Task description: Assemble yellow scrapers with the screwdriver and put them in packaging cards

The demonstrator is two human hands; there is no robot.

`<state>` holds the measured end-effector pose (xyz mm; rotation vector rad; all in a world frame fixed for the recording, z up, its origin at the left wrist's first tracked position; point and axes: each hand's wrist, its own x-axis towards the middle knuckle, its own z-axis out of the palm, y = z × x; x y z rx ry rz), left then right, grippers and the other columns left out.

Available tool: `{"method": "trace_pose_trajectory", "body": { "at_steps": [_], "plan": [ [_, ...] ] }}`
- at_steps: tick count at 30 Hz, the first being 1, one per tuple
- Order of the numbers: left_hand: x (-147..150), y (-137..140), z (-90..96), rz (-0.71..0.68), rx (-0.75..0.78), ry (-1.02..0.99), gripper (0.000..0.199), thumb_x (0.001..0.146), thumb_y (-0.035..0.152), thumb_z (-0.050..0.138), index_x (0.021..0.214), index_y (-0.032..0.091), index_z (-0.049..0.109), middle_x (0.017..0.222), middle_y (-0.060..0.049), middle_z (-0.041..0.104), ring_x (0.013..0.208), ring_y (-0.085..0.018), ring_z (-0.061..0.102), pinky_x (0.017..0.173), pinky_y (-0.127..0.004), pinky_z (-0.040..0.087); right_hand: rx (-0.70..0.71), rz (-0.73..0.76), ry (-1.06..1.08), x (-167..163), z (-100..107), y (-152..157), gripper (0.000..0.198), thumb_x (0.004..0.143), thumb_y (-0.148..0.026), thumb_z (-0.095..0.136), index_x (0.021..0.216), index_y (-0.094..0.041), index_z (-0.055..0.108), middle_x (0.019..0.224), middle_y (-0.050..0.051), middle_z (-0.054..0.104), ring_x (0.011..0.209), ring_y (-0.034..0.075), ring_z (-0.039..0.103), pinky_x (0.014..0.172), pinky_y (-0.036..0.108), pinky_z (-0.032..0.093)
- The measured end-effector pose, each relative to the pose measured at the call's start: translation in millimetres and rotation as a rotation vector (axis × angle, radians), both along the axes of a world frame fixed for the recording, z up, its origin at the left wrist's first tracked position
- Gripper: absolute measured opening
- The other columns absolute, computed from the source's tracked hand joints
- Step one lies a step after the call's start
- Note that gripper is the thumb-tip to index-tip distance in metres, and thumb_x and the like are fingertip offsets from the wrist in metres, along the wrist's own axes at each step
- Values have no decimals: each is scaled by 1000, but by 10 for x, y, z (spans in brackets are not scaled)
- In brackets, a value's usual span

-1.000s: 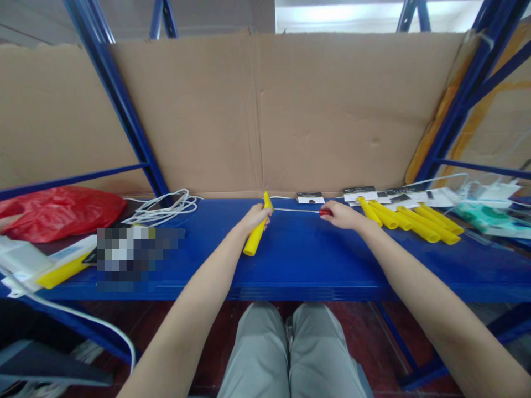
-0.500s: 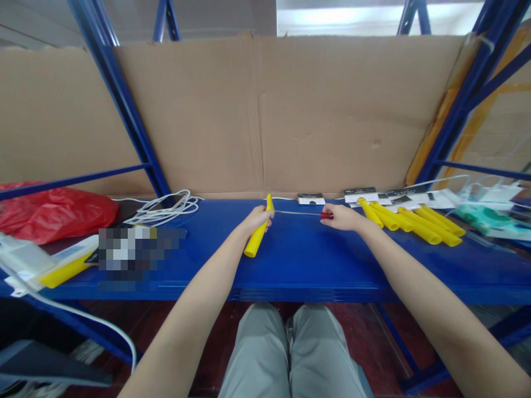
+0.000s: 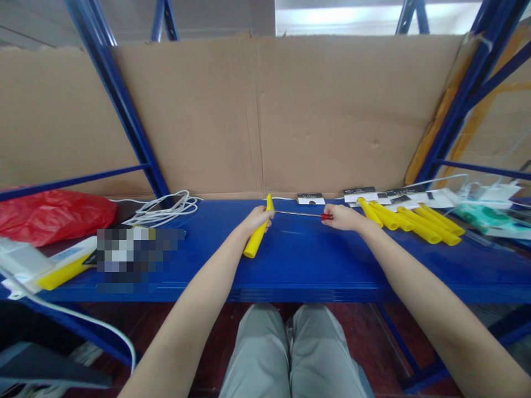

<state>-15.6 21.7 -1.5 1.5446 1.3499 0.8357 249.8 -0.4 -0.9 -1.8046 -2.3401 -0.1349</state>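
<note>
A person seated at a blue bench (image 3: 298, 265) grips a yellow tube (image 3: 255, 242) in the left hand (image 3: 258, 220) and a screwdriver (image 3: 297, 213) in the right hand (image 3: 343, 216), the two drawn almost square to each other over the bench top. The tube, just left of center, lies to the left of the right hand and within the closed fingers of the left, which is the nearer of the two. Its long axis runs fore and aft at a slant: the wider, open end points toward the person and a little left, the narrow end away toward the cardboard (image 3: 332, 116) and a little right. The screwdriver's axis runs crosswise, its red handle wrapped by the right hand, its thin shaft pointing left to the tube's upper part, beside the left fingertips. Whether the tip enters the tube or only touches its side cannot be told. To the right, well apart from the held tube, more tubes (image 3: 431, 235) lie near white-and-black cards (image 3: 359, 194); a coiled cable (image 3: 176, 209) rests to the left.
</note>
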Motion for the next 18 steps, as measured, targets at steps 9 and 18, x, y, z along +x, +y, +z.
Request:
{"method": "trace_pose_trajectory", "body": {
  "at_steps": [9,18],
  "plan": [
    [-6,-13,13,16,-1,-4,21,76,9,45,96,14,46,46,7,42,34,-8,40,37,-19,31,-48,51,18,-22,30,3,17,80,-31,54,73,-19,62,73,7,67,65,18,61,57,25,40],
    [5,-36,25,5,-12,-2,22,74,8,45,95,13,47,46,6,42,34,-9,40,37,-20,32,-29,4,63,-33,39,-32,7,72,-21,56,77,-19,61,75,6,68,67,18,62,57,25,41]
  ]
}}
